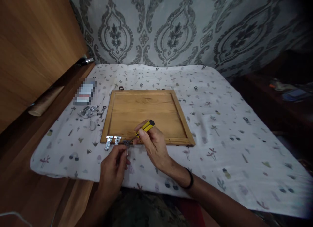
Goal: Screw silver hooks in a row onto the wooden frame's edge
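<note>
A framed wooden panel point(144, 114) lies flat on the patterned cloth. My right hand point(156, 144) is closed round the yellow and black handle of a screwdriver point(148, 125), its shaft slanting down left to the panel's near edge. There my left hand point(114, 163) pinches a small metal hook bracket point(127, 143), partly hidden by the fingers. The screwdriver's tip is at this bracket; I cannot make out a screw. Left of it, two silver hook brackets, one point(109, 140) and another point(117, 140), sit on the same edge with their ends hanging past it.
Several loose metal parts point(90, 112) lie in a pile left of the panel, near a blurred box point(84, 92). The white cloth point(215, 148) spreads over the surface. A wooden cabinet point(36, 41) stands at the left, with a dark cylindrical object point(84, 61) by its base.
</note>
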Demonstrator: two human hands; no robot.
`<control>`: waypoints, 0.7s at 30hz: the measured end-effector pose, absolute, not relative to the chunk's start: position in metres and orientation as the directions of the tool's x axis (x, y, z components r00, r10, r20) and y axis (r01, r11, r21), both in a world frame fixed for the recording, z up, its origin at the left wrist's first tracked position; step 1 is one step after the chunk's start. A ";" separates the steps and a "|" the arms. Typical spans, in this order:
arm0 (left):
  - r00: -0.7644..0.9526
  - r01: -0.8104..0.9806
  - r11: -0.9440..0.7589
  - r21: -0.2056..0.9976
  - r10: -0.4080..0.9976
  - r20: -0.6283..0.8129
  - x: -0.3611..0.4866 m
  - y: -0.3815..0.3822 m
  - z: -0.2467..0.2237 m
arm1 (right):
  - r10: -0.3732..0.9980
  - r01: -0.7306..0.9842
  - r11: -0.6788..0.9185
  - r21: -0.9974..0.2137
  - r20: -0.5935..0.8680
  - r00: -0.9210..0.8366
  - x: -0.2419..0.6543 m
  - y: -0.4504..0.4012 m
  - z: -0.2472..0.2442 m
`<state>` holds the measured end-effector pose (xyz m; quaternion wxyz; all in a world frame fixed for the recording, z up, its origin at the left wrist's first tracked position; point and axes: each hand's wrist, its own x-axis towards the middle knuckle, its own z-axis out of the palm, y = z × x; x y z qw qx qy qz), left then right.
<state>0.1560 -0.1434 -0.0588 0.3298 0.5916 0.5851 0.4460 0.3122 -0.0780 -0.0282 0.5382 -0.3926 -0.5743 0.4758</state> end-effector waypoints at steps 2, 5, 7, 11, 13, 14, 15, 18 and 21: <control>-0.080 0.409 -0.109 0.906 0.985 0.155 0.156 -0.144 -0.058 | 0.965 -0.064 0.227 -0.972 0.234 -0.116 0.311 -0.078 -0.032; -0.068 0.414 -0.126 0.902 0.983 0.169 0.156 -0.144 -0.061 | 0.965 -0.044 0.230 -0.972 0.234 -0.121 0.310 -0.078 -0.037; -0.060 0.428 -0.144 0.892 0.981 0.187 0.155 -0.145 -0.064 | 0.964 -0.046 0.232 -0.972 0.236 -0.119 0.310 -0.077 -0.038; -0.047 0.554 -0.238 0.798 0.948 0.315 0.154 -0.148 -0.069 | 0.963 -0.087 0.243 -0.966 0.251 -0.102 0.311 -0.078 -0.037; -0.009 0.634 -0.329 0.700 0.902 0.432 0.153 -0.150 -0.067 | 0.958 -0.102 0.263 -0.959 0.273 -0.094 0.311 -0.079 -0.036; 0.018 0.668 -0.374 0.643 0.872 0.489 0.153 -0.150 -0.066 | 0.955 -0.108 0.272 -0.956 0.283 -0.092 0.311 -0.079 -0.036; 0.047 0.698 -0.411 0.586 0.843 0.535 0.153 -0.151 -0.064 | 0.953 -0.113 0.277 -0.954 0.288 -0.090 0.311 -0.079 -0.037; 0.109 0.764 -0.455 0.457 0.789 0.604 0.154 -0.149 -0.059 | 0.954 -0.135 0.275 -0.952 0.287 -0.084 0.311 -0.080 -0.038; 0.118 0.794 -0.460 0.398 0.759 0.641 0.155 -0.146 -0.057 | 0.953 -0.162 0.275 -0.948 0.292 -0.085 0.312 -0.081 -0.039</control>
